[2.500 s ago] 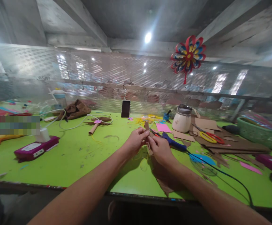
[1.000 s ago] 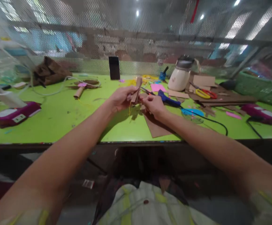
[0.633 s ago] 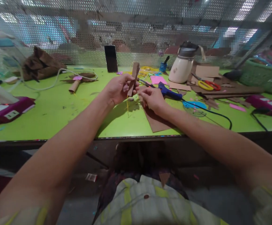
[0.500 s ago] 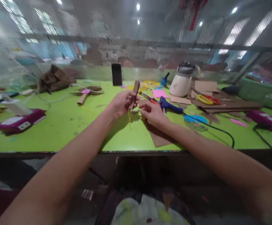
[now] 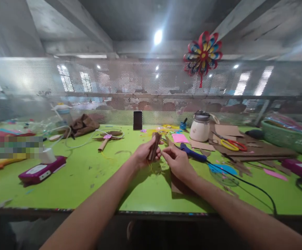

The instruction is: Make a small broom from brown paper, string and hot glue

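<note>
My left hand (image 5: 142, 153) is closed around a narrow bundle of folded brown cardboard (image 5: 154, 147), held upright and slightly tilted above the green table. A thin yellow thread (image 5: 149, 163) hangs at its lower end. Just to the right, my right hand (image 5: 180, 164) has thumb and forefinger pressed together near the bundle; whatever lies between them is too small to make out. Beneath that hand rests a flat cardboard piece (image 5: 177, 190). Beyond the right hand is a blue glue gun (image 5: 195, 153) with a black cord.
A cardboard tube with a pink patch (image 5: 105, 143) lies left, near a purple power strip (image 5: 43, 172). A phone (image 5: 137, 120) stands at the back. To the right are a white jug (image 5: 200, 130), scissors (image 5: 230, 145), cardboard sheets (image 5: 265, 151) and a green basket (image 5: 283, 137).
My view has tilted up, so the table sits lower in the picture. The cardboard in my left hand has turned, now showing several layered edges. My right hand's fingers have come together.
</note>
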### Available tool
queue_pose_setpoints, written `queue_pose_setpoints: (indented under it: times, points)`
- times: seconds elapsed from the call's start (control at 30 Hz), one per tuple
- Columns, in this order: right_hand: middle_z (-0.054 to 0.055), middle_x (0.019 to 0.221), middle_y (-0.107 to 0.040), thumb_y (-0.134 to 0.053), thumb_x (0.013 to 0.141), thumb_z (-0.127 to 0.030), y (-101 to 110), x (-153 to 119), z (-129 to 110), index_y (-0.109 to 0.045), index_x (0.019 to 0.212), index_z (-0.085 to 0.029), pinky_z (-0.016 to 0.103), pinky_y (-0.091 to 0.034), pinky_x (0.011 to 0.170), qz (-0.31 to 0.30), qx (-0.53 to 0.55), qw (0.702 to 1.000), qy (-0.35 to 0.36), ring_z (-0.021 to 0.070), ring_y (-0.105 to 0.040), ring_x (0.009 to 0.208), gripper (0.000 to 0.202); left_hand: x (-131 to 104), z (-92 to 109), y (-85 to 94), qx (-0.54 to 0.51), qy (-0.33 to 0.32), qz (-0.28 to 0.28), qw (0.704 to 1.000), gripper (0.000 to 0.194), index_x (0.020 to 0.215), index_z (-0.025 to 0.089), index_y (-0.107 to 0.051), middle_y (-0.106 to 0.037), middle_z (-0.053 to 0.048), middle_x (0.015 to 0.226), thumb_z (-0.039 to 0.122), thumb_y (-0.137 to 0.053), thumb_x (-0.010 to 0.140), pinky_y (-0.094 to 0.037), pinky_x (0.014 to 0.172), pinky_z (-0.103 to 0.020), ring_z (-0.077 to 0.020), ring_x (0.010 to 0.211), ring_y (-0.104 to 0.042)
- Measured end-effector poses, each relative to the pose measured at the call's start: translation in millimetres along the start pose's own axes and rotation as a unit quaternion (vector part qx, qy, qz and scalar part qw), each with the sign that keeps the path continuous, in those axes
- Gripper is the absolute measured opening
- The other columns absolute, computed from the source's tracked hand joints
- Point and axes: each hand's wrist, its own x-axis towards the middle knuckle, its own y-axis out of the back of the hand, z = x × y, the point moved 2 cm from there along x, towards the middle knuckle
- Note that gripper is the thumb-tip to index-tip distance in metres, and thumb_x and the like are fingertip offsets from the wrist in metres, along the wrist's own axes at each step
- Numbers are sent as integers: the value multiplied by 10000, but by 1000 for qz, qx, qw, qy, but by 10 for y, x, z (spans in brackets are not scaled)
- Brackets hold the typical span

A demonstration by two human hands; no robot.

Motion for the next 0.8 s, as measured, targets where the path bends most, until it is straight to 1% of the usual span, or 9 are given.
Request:
queue_pose_setpoints:
  times: [0.07,0.1,0.17,0.23,0.37,0.5,0.63,0.7,0.8]
  points:
    - [20,696,-626,-581,800,-369,-8,34,53,-642,898,-188,264,-428,536,4,49,998,-25,147,-542,559,214,-6,-9,-12,-7,-6,-34,999,334,922,135,-554,-478,15,532,423,-386,914,-399,444,-175,-92,472,-500]
    - [8,664,-609,-580,800,-376,-14,52,91,-627,920,-193,265,-424,505,4,74,996,-46,141,-529,515,224,-8,-15,-19,-9,-7,-50,999,319,916,142,-546,-471,19,526,420,-389,913,-385,436,-170,-92,469,-492]
    - [-23,588,-562,-577,799,-405,-24,85,162,-598,886,-194,261,-411,453,3,125,988,-92,127,-500,440,229,-15,-26,-33,-6,-4,-75,997,310,922,153,-531,-456,25,513,429,-391,910,-340,408,-157,-91,456,-469]
    - [-42,558,-538,-598,779,-426,-22,113,189,-563,830,-192,257,-400,424,10,164,979,-121,115,-482,403,242,-24,-32,-46,-4,-1,-85,996,320,926,153,-524,-447,25,508,440,-383,910,-293,389,-144,-85,446,-443]
    - [-48,617,-552,-690,687,-417,15,144,92,-533,854,-189,252,-411,424,34,234,963,-132,103,-490,426,324,-45,-29,-66,6,2,-84,996,323,928,143,-525,-449,21,522,431,-379,913,-258,381,-144,-73,431,-407]
    - [-34,623,-569,-705,677,-394,-1,132,-1,-558,916,-173,253,-443,486,-20,323,932,-165,104,-523,479,357,-57,-19,-77,10,0,-94,995,294,958,144,-538,-473,11,553,401,-405,906,-285,400,-151,-70,446,-418]
    - [3,627,-609,-690,694,-401,-25,110,6,-588,929,-172,258,-459,523,-61,386,901,-189,124,-570,512,344,-61,-5,-73,25,-2,-87,996,271,919,123,-565,-504,-8,579,364,-446,885,-348,434,-170,-88,503,-486]
    - [20,649,-627,-662,721,-428,-20,111,9,-607,912,-171,261,-467,542,-70,387,902,-179,129,-582,526,325,-67,5,-68,42,-10,-70,997,241,882,117,-574,-541,-25,616,342,-491,867,-407,486,-196,-104,544,-531]
    - [30,683,-633,-631,750,-464,-4,123,-1,-633,901,-157,263,-476,564,-61,356,920,-155,128,-579,549,342,-81,17,-70,57,-25,-38,997,196,889,125,-579,-589,-39,699,307,-598,818,-462,585,-223,-107,591,-569]
